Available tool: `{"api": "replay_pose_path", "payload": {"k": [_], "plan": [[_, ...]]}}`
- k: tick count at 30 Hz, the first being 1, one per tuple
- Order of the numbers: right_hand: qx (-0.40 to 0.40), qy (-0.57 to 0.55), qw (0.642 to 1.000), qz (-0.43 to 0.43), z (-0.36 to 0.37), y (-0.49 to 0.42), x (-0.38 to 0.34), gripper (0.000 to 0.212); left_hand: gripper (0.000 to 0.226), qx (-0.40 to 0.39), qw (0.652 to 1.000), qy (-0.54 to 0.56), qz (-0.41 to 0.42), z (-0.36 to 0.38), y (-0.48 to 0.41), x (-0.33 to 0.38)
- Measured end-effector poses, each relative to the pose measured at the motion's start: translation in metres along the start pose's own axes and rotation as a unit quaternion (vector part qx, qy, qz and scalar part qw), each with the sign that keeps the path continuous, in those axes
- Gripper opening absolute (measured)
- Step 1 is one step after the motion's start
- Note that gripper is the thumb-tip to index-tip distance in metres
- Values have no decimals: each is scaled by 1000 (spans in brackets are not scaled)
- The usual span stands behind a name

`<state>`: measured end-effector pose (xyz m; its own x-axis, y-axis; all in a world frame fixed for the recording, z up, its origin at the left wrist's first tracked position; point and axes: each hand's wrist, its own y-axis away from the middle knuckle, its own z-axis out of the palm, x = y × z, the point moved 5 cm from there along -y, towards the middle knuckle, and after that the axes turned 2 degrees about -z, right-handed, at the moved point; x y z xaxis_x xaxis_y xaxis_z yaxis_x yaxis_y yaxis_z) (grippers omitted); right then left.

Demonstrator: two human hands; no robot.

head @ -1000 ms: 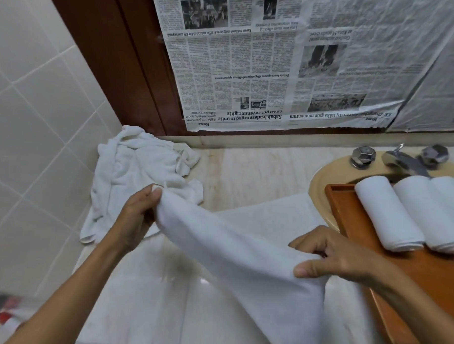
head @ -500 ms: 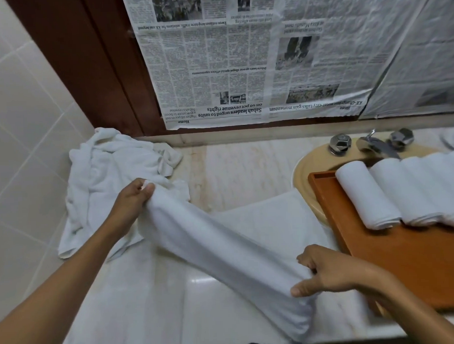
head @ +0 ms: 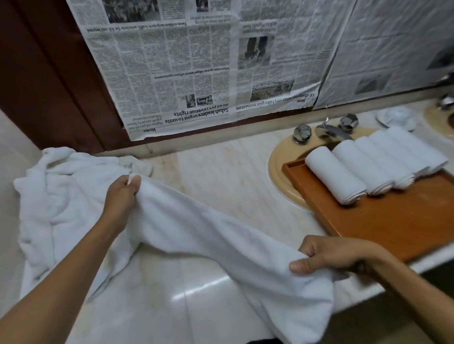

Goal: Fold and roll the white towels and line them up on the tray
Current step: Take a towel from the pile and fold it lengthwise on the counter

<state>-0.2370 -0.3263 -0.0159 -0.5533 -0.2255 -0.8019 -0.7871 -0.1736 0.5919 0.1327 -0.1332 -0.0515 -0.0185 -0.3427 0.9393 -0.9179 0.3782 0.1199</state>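
I hold a white towel (head: 210, 239) stretched above the marble counter. My left hand (head: 121, 198) pinches its far left end, and my right hand (head: 334, 254) grips its near right end, where loose cloth hangs below the fist. A heap of unfolded white towels (head: 62, 198) lies at the left against the tiled wall, just behind my left hand. On the right a brown wooden tray (head: 402, 217) sits across a beige sink (head: 280, 170) and carries several rolled white towels (head: 334, 175) side by side along its far half.
Chrome tap and two knobs (head: 324, 129) stand behind the tray. Newspaper sheets (head: 216, 56) cover the mirror above the counter. A tiled wall (head: 3, 143) closes the left side. The counter's front edge (head: 379, 285) runs under my right wrist. A second sink (head: 448, 117) shows at far right.
Both hands keep hold of the towel's ends. The view has turned to the right, showing more rolled towels on the tray.
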Motion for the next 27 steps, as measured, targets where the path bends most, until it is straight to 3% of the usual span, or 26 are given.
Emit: {"api": "replay_pose_path", "payload": {"k": [3, 6, 10, 12, 15, 18, 21, 24, 27], "plan": [[36, -20, 999, -13, -2, 10, 7, 53, 28, -17, 1000, 17, 0, 7, -16, 0], [67, -82, 993, -44, 0, 19, 11, 39, 26, -26, 1000, 11, 7, 15, -31, 6], [216, 52, 973, 56, -9, 18, 26, 42, 22, -48, 999, -8, 24, 31, -43, 23], [257, 83, 962, 27, -12, 25, 18, 41, 25, -52, 998, -25, 35, 35, -47, 28], [216, 8, 976, -35, -3, 39, -6, 22, 25, -29, 999, 5, 23, 34, -58, 34], [203, 99, 971, 83, -4, 32, 7, 15, 21, -35, 999, 0, 31, 41, -58, 43], [222, 199, 933, 202, -8, 20, 25, 13, 18, -41, 997, -30, 62, 51, -49, 54], [239, 231, 930, 156, -10, 28, 7, 23, 20, -15, 998, -18, 61, 48, -49, 55], [205, 78, 976, 12, -2, 54, -22, 33, 18, -13, 998, -14, 53, 45, -52, 53]]}}
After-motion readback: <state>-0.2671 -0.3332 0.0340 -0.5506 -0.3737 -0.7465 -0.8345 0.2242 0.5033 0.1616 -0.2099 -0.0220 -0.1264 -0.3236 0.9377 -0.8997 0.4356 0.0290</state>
